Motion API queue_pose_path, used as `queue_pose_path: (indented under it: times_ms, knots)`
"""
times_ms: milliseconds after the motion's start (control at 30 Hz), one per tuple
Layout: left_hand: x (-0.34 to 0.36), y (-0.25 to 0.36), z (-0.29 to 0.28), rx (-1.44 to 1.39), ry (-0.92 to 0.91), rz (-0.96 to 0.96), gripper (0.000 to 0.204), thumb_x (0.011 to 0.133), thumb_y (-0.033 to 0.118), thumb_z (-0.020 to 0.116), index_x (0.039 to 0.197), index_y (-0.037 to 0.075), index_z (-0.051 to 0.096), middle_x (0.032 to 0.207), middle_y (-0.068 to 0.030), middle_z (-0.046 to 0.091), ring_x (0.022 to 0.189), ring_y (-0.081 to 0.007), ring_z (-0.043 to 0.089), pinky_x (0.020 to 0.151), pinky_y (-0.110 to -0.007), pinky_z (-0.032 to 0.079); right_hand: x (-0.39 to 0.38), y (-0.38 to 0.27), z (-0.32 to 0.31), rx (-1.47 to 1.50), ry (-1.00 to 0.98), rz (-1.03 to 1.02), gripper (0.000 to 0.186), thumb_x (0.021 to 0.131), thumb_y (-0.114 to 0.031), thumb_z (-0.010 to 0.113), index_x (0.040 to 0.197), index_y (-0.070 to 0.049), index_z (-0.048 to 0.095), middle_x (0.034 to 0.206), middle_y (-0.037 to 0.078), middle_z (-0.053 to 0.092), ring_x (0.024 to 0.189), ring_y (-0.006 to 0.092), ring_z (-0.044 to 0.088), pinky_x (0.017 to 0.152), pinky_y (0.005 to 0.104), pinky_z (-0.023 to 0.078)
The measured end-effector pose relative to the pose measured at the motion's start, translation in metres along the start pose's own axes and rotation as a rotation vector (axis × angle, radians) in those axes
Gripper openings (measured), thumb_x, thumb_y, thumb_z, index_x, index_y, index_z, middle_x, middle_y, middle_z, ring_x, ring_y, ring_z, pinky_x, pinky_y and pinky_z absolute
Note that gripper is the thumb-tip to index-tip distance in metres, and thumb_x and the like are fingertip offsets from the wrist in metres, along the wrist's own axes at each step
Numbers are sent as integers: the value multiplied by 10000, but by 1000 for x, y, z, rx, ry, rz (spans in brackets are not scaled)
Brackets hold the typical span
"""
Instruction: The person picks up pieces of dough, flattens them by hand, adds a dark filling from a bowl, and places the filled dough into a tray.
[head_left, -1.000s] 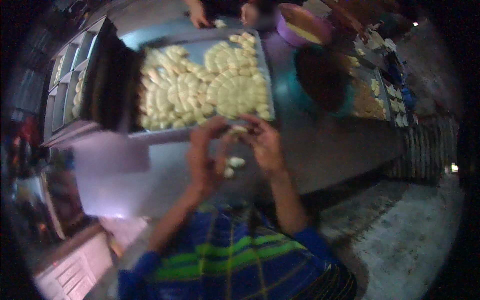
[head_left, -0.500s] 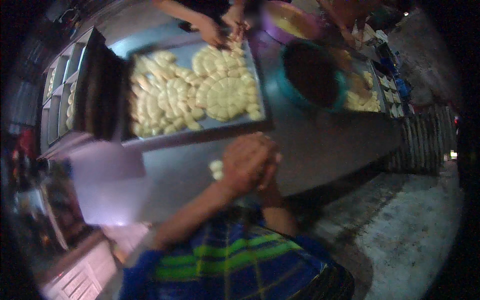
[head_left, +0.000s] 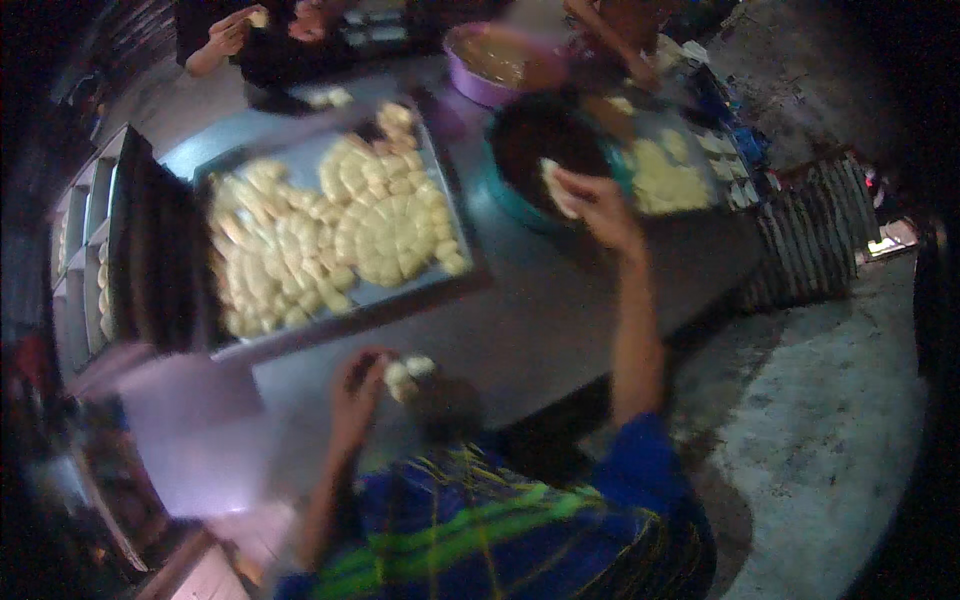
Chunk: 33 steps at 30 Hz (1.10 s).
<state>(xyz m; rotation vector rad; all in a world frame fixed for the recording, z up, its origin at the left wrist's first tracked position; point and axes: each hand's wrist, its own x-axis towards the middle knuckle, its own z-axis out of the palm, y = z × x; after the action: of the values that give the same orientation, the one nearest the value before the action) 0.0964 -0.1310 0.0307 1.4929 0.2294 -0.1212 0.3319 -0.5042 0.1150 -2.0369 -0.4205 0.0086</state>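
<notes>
Broadly, one long, smooth grey metal table (head_left: 520, 320) spans the view. On it lies one rectangular, shallow metal tray (head_left: 400, 291), mostly covered with pale yellow, rounded dough pieces (head_left: 385, 240), packed into ring-like clusters, too many and too blurred to count. Two round basins stand to its right: a teal basin (head_left: 492, 180), dark inside, its contents unclear, and farther off a smaller purple basin (head_left: 480, 88) with something brownish and glistening in it. The right hand (head_left: 608, 212) grasps one elongated, whitish dough strip (head_left: 557, 188) at the teal basin's near side. The left hand (head_left: 360, 385) is beside small, whitish dough lumps (head_left: 405, 375), at least two, on the table; whether its fingers grip one, I cannot tell.
</notes>
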Motion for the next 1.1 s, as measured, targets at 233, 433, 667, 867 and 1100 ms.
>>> queue_pose_path:
  times_ms: [233,433,667,867,1100]
  knots:
    - [-1,-2,-34,-13,178,25,173,949,182,643,986,13,656,983,-76,682,968,-170,623,918,-323,478,57,80,-28,-366,-551,71,275,882,-50,698,1153,-82,730,781,-37,671,693,35,514,597,255,446]
    - [-13,-6,-39,21,197,-102,155,960,136,631,1000,-9,666,1033,-97,699,1013,-180,631,951,-326,464,61,75,-37,-241,-659,170,350,797,27,688,1127,-72,743,801,-5,694,700,66,569,621,283,470]
    - [-13,-6,-27,20,150,-38,181,957,195,637,976,16,656,960,-74,682,942,-168,624,892,-322,481,50,58,-31,-326,-611,75,298,803,16,675,1079,-63,754,848,48,736,772,104,641,712,286,515]
    - [-14,-4,-27,51,115,-26,183,957,189,634,994,11,653,988,-81,686,972,-180,627,918,-333,480,24,36,-22,-394,-453,11,182,830,-34,704,995,-70,770,831,70,741,836,116,689,750,290,536]
    - [-9,8,16,-163,-157,-120,323,1015,299,550,1168,25,628,1152,-105,662,1081,-215,624,962,-377,471,-56,-21,75,673,-392,291,477,864,-33,701,1323,-45,571,1199,71,654,1068,186,642,919,343,516]
